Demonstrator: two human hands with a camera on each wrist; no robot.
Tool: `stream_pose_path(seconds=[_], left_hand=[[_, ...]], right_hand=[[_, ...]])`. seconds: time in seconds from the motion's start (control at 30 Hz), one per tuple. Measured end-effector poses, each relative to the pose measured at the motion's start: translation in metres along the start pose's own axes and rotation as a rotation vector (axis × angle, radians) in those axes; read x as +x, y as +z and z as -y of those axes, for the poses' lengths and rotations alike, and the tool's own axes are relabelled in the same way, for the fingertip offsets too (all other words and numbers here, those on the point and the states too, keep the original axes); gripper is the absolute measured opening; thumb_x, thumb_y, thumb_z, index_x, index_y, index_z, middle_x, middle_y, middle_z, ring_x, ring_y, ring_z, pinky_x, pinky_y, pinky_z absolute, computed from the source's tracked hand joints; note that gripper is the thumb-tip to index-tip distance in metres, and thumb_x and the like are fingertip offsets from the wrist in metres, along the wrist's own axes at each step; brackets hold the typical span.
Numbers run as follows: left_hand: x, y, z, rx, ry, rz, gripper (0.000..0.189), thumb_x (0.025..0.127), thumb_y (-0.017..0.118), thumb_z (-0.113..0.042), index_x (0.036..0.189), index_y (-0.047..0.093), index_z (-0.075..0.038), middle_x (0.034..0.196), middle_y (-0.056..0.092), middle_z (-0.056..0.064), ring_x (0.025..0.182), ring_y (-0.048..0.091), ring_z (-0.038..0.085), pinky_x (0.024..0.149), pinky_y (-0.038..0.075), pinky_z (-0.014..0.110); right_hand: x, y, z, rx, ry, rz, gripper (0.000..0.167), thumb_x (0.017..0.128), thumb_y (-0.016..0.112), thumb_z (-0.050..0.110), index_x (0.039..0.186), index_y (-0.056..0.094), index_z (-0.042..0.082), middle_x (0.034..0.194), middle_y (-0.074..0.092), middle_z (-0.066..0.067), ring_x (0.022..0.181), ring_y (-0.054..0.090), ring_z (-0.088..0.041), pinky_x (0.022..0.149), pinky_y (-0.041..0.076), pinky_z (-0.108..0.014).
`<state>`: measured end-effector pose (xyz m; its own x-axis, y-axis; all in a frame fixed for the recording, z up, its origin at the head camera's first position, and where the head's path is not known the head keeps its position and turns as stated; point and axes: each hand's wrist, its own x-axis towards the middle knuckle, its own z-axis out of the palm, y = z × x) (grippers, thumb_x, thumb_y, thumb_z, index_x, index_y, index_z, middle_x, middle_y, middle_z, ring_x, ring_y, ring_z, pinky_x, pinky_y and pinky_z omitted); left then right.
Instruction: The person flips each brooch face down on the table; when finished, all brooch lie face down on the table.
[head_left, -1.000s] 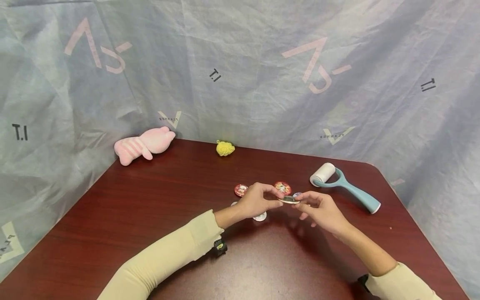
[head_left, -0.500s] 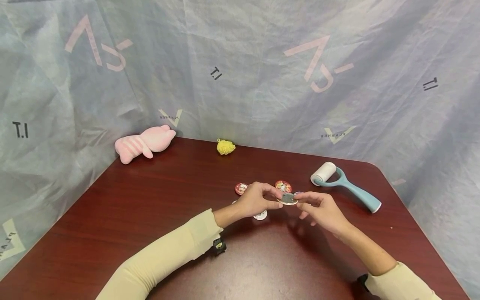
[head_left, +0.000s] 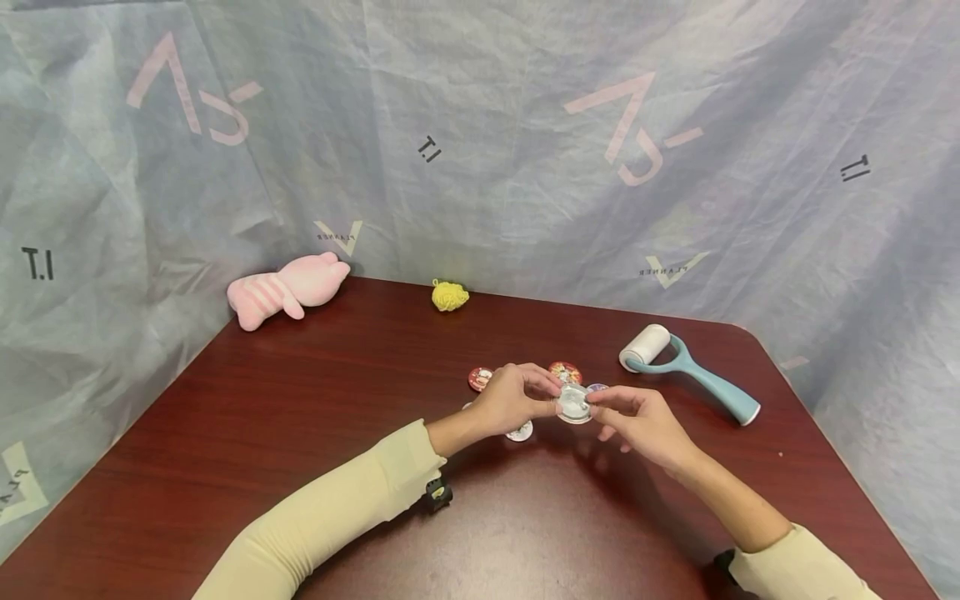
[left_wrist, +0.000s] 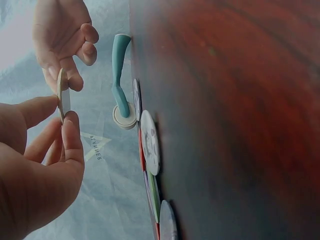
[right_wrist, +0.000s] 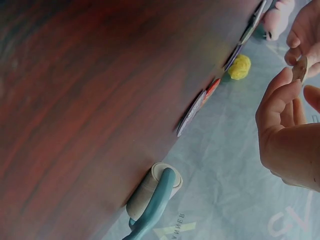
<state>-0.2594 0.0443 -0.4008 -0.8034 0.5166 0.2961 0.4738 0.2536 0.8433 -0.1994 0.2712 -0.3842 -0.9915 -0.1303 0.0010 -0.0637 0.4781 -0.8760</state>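
A round button badge [head_left: 574, 405] is held up off the table between both hands, its silvery back turned toward the head camera. My left hand [head_left: 512, 402] pinches its left edge between thumb and fingers. At the opposite edge my right hand [head_left: 647, 423] pinches it the same way. Edge-on in the left wrist view, the badge [left_wrist: 61, 96] looks thin. Beneath and around the hands lie several more badges: a red one [head_left: 480, 379], a red and yellow one [head_left: 565, 372], a white one [head_left: 521, 432] and a partly hidden purple one [head_left: 597, 387].
A lint roller [head_left: 690, 367] with a light blue handle lies at the right of the dark red table [head_left: 360, 350]. Near the back edge are a yellow yarn-like ball [head_left: 449, 296] and a pink plush toy [head_left: 288, 289]. A grey printed cloth [head_left: 480, 150] hangs behind.
The badge has tilted from nearly edge-on to showing its silver back to the head camera. Both hands keep their pinch and stay in nearly the same place.
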Motion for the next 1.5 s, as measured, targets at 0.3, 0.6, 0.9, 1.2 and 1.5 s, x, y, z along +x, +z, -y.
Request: stream_pose_path(seconds=[0.3, 0.6, 0.9, 1.2, 1.5], left_hand=[[0.0, 0.002, 0.0, -0.027, -0.022, 0.005, 0.021, 0.077, 0.084, -0.007, 0.097, 0.077, -0.003, 0.107, 0.072, 0.006, 0.079, 0.067, 0.005, 0.072, 0.051, 0.019], [0.001, 0.005, 0.0, -0.037, -0.099, 0.035, 0.03, 0.076, 0.084, -0.008, 0.105, 0.076, -0.009, 0.082, 0.075, 0.001, 0.071, 0.067, 0.002, 0.063, 0.048, 0.018], [0.002, 0.009, -0.003, -0.166, -0.064, 0.074, 0.033, 0.076, 0.082, 0.001, 0.107, 0.072, 0.0, 0.1, 0.074, 0.013, 0.085, 0.072, 0.024, 0.068, 0.054, 0.019], [0.003, 0.009, -0.002, -0.006, -0.024, 0.093, 0.023, 0.076, 0.084, -0.004, 0.098, 0.077, -0.003, 0.087, 0.075, 0.006, 0.07, 0.064, 0.001, 0.065, 0.049, 0.015], [0.005, 0.012, 0.0, 0.046, -0.068, 0.182, 0.023, 0.077, 0.083, -0.003, 0.099, 0.075, 0.001, 0.083, 0.075, 0.007, 0.067, 0.063, 0.0, 0.059, 0.049, 0.015]], right_hand=[[0.0, 0.0, -0.003, 0.005, -0.018, 0.007, 0.032, 0.09, 0.072, 0.015, 0.119, 0.068, 0.001, 0.092, 0.07, -0.021, 0.068, 0.068, -0.029, 0.048, 0.05, -0.034], [0.001, 0.0, -0.007, 0.063, -0.049, 0.032, 0.032, 0.089, 0.071, 0.005, 0.119, 0.065, -0.004, 0.093, 0.071, -0.02, 0.077, 0.069, -0.031, 0.056, 0.056, -0.033], [0.004, 0.003, -0.01, 0.121, -0.088, 0.023, 0.032, 0.084, 0.073, -0.003, 0.114, 0.066, -0.011, 0.104, 0.067, -0.027, 0.081, 0.071, -0.033, 0.064, 0.059, -0.039], [0.005, 0.003, -0.013, 0.107, -0.078, 0.02, 0.033, 0.082, 0.075, -0.004, 0.113, 0.066, -0.012, 0.098, 0.067, -0.024, 0.077, 0.071, -0.032, 0.063, 0.059, -0.039], [0.006, 0.0, -0.014, 0.087, -0.055, 0.054, 0.033, 0.082, 0.074, -0.005, 0.112, 0.066, -0.014, 0.097, 0.067, -0.025, 0.072, 0.071, -0.029, 0.062, 0.059, -0.036]])
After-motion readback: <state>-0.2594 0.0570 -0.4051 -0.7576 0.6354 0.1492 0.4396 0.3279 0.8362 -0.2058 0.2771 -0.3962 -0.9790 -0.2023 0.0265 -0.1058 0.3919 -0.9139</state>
